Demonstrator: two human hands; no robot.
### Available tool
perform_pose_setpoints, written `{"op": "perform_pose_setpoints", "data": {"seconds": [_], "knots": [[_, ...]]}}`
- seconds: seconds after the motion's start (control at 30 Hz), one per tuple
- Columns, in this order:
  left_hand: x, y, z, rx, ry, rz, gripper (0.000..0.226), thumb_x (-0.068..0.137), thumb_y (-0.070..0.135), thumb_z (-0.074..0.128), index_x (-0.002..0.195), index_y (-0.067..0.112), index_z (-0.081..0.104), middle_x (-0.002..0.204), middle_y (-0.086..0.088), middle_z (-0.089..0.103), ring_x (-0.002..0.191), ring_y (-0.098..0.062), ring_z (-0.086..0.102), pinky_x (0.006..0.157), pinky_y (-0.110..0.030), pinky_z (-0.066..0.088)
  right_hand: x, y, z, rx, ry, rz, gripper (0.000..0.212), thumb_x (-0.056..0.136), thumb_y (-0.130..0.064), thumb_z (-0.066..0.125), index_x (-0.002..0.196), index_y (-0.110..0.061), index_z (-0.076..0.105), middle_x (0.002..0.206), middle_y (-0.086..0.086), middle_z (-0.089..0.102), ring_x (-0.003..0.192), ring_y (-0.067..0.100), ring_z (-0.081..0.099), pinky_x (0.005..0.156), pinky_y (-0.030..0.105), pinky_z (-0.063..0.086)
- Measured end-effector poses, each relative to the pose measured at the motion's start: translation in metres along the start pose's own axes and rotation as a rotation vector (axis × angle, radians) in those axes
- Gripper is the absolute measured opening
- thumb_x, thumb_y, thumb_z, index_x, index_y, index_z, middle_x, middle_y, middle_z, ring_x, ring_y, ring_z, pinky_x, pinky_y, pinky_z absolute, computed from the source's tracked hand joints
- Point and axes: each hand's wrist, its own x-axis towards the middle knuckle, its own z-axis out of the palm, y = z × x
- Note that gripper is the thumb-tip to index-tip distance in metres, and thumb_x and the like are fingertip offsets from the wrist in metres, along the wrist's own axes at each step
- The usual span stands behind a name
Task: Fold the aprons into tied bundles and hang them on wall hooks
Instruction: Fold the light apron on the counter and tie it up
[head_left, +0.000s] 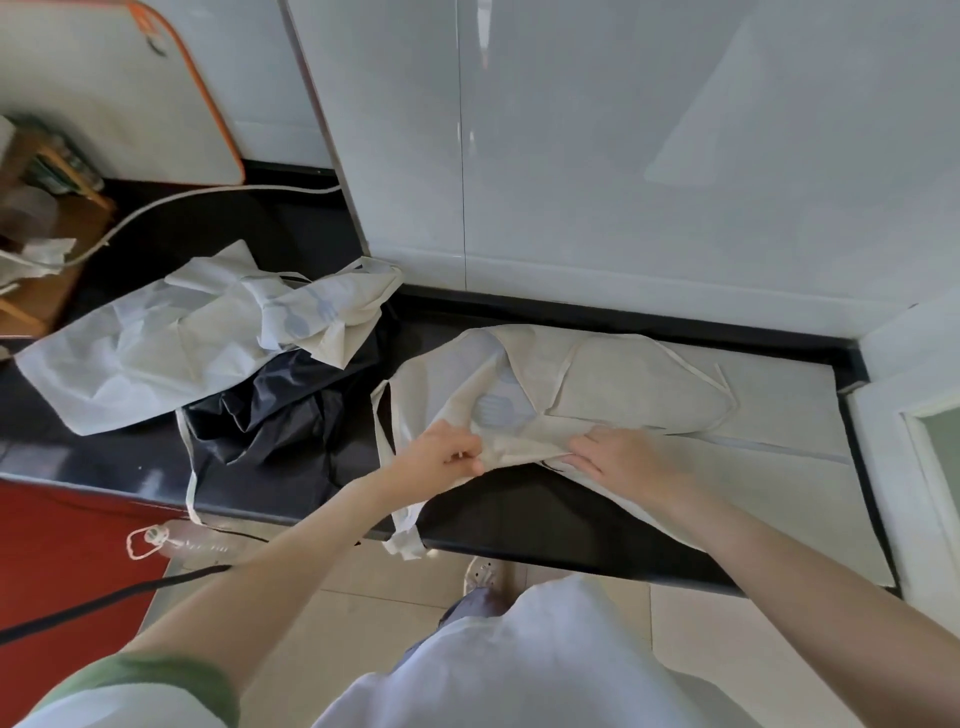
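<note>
Hands grip cream apron (644, 395) edge on counter (519, 514): left hand (441, 460) pinching fold, right hand (618, 457) fingers curled on cloth.

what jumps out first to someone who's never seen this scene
The left hand and right hand grip the near edge of a beige apron spread on the dark counter at centre right. To its left lies a crumpled heap, a white apron partly over a black apron.
</note>
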Motion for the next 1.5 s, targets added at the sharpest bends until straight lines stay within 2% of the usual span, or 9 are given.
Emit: {"op": "perform_pose_setpoints", "data": {"seconds": [0.17, 0.33, 0.53, 0.73, 0.87, 1.0, 1.17, 1.27, 1.5], "knots": [[-0.01, -0.034, -0.008, 0.062, -0.222, -0.162, 0.018, 0.095, 0.026, 0.057, 0.079, 0.019, 0.056, 0.079, 0.009, 0.047, 0.079, -0.008, 0.043, 0.073, -0.018, 0.035, -0.007, -0.017, 0.008, 0.066, -0.351, -0.244, 0.04, 0.095, -0.047, 0.04, 0.071, -0.019, 0.053, 0.072, -0.006, 0.053, 0.072, 0.014, 0.046, 0.067, 0.027, 0.042], [-0.013, -0.056, -0.005, -0.014, 0.591, -0.46, 0.012, 0.095, 0.011, 0.049, 0.095, 0.001, 0.055, 0.092, -0.01, 0.05, 0.09, -0.029, 0.047, 0.076, -0.031, 0.037, 0.01, -0.042, 0.012, 0.199, -0.59, 0.035, 0.047, 0.095, -0.052, 0.046, 0.126, -0.017, 0.052, 0.129, -0.002, 0.049, 0.123, 0.015, 0.037, 0.106, 0.03, 0.027], [0.0, -0.077, -0.003, -0.346, 0.253, -0.844, 0.026, 0.094, 0.025, 0.05, 0.089, 0.001, 0.06, 0.088, -0.012, 0.06, 0.083, -0.028, 0.056, 0.076, -0.033, 0.046, 0.036, -0.059, 0.031, 0.166, -0.736, 0.152, 0.064, 0.098, -0.038, 0.046, 0.154, -0.028, 0.017, 0.161, -0.007, 0.011, 0.147, 0.013, 0.006, 0.118, 0.032, 0.004], [0.005, -0.067, -0.017, -0.073, 0.339, -0.671, 0.027, 0.1, 0.024, 0.04, 0.089, 0.002, 0.052, 0.084, -0.015, 0.058, 0.092, -0.036, 0.056, 0.074, -0.036, 0.04, 0.041, -0.047, 0.031, 0.202, -0.745, 0.165, 0.061, 0.097, -0.021, 0.045, 0.153, -0.027, 0.019, 0.16, -0.01, 0.014, 0.147, 0.011, 0.01, 0.118, 0.029, 0.004], [0.005, -0.054, -0.047, 0.023, 0.405, -0.527, 0.022, 0.1, 0.017, 0.036, 0.102, -0.001, 0.049, 0.063, -0.005, 0.045, 0.065, -0.032, 0.049, 0.058, -0.037, 0.034, 0.042, -0.041, 0.032, 0.246, -0.744, 0.176, 0.061, 0.096, -0.018, 0.046, 0.152, -0.027, 0.023, 0.159, -0.009, 0.018, 0.146, 0.012, 0.014, 0.119, 0.031, 0.007], [0.018, -0.012, -0.07, -0.102, 0.34, -0.404, 0.02, 0.102, 0.017, 0.034, 0.086, 0.011, 0.043, 0.071, -0.005, 0.045, 0.079, -0.036, 0.051, 0.066, -0.033, 0.032, 0.063, -0.045, 0.015, 0.63, -0.715, 0.486, 0.056, 0.097, -0.031, 0.055, 0.148, -0.026, 0.033, 0.154, -0.004, 0.032, 0.141, 0.014, 0.029, 0.115, 0.029, 0.021], [0.038, 0.061, -0.059, -0.405, -0.19, -0.284, 0.044, 0.103, 0.037, 0.036, 0.147, 0.037, 0.031, 0.127, -0.001, 0.055, 0.112, -0.02, 0.056, 0.091, -0.029, 0.047, 0.09, -0.045, -0.015, 1.473, -0.221, 0.945, 0.039, 0.094, -0.054, 0.037, 0.117, -0.03, 0.058, 0.103, -0.007, 0.07, 0.098, 0.013, 0.063, 0.081, 0.028, 0.051], [0.046, 0.078, -0.044, -0.286, -0.414, -0.141, 0.047, 0.102, 0.048, 0.032, 0.148, 0.043, 0.026, 0.151, 0.01, 0.037, 0.137, -0.012, 0.036, 0.098, -0.021, 0.029, 0.088, -0.028, -0.019, 1.597, -0.095, 1.084, 0.05, 0.092, -0.06, 0.038, 0.131, -0.03, 0.045, 0.116, 0.007, 0.066, 0.103, 0.02, 0.063, 0.084, 0.032, 0.05], [0.065, 0.031, -0.035, -0.487, 0.26, -0.212, 0.02, 0.098, 0.018, 0.047, 0.099, 0.027, 0.065, 0.093, 0.01, 0.069, 0.09, -0.004, 0.064, 0.093, -0.032, 0.051, 0.074, -0.001, -0.006, 1.001, -0.326, 1.018, 0.079, 0.084, -0.035, 0.072, 0.148, -0.021, 0.027, 0.116, -0.008, 0.054, 0.109, 0.014, 0.057, 0.1, 0.035, 0.046]]}}
